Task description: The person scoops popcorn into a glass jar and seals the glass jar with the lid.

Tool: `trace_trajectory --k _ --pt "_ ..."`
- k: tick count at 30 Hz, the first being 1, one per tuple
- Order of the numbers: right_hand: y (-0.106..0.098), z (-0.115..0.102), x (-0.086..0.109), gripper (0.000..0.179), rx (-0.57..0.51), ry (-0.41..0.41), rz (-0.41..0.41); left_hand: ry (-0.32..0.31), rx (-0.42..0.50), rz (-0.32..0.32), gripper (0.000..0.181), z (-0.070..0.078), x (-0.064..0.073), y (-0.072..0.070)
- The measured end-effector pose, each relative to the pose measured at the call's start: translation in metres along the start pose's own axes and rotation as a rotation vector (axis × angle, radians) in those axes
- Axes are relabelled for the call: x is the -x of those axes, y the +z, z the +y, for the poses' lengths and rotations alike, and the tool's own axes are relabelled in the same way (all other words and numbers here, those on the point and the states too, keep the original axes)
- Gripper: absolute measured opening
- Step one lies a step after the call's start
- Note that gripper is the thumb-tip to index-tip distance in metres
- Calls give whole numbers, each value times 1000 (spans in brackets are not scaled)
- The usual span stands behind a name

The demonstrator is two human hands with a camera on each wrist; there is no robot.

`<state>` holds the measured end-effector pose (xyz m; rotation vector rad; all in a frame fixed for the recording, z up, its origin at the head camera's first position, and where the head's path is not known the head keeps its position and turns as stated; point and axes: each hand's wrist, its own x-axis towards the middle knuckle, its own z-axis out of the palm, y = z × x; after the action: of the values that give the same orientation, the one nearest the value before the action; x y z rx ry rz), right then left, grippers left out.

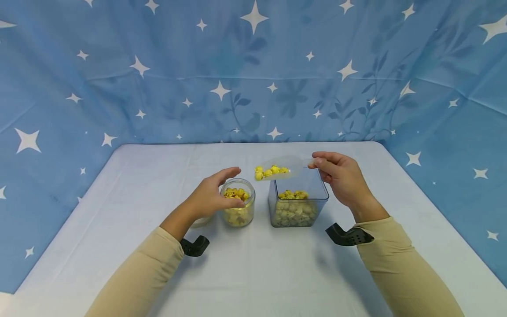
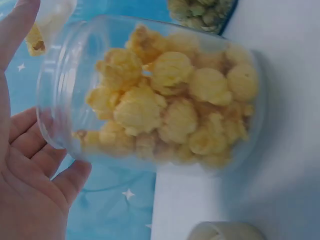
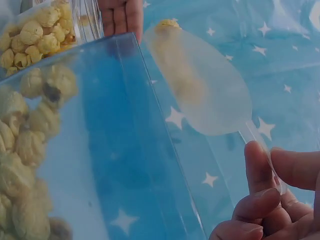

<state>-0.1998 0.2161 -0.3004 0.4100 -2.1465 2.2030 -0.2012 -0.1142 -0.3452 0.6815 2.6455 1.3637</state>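
A glass jar (image 1: 237, 215) of yellow popcorn stands on the table. My left hand (image 1: 214, 191) is cupped at its mouth, thumb in front and fingers behind the rim. Those fingers (image 2: 32, 140) look spread and fairly straight beside the glass in the left wrist view. In my right hand (image 1: 338, 176) I pinch the handle of a translucent scoop (image 3: 215, 95) between thumb and fingers. Several pieces of popcorn (image 1: 271, 171) lie in the scoop, its front pointing toward the jar. Below it stands a clear square container (image 1: 322, 200), partly filled with popcorn.
A pale round lid-like thing (image 1: 201, 221) lies left of the jar, partly hidden by my left hand. The white-covered table (image 1: 253, 273) ends at a blue star-patterned curtain (image 1: 253, 110) behind. The container's tall right wall stands close to my right hand.
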Motion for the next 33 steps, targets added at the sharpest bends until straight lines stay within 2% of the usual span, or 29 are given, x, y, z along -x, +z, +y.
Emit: trace_trajectory --k 2,8,14,22,33 --pt "3 -1 0 17 64 -3 -5 -13 7 -5 93 -4 2 1" --pt "12 -4 -2 36 273 14 -34 -49 10 -4 94 -11 5 4" --pt "17 -6 -3 36 413 34 -43 -63 19 2 94 -13 5 5" --pt "21 -13 -5 35 396 30 -55 -67 20 4 92 -14 4 4" --pt "17 -14 -2 37 444 37 -29 -84 38 0 92 -14 5 4"
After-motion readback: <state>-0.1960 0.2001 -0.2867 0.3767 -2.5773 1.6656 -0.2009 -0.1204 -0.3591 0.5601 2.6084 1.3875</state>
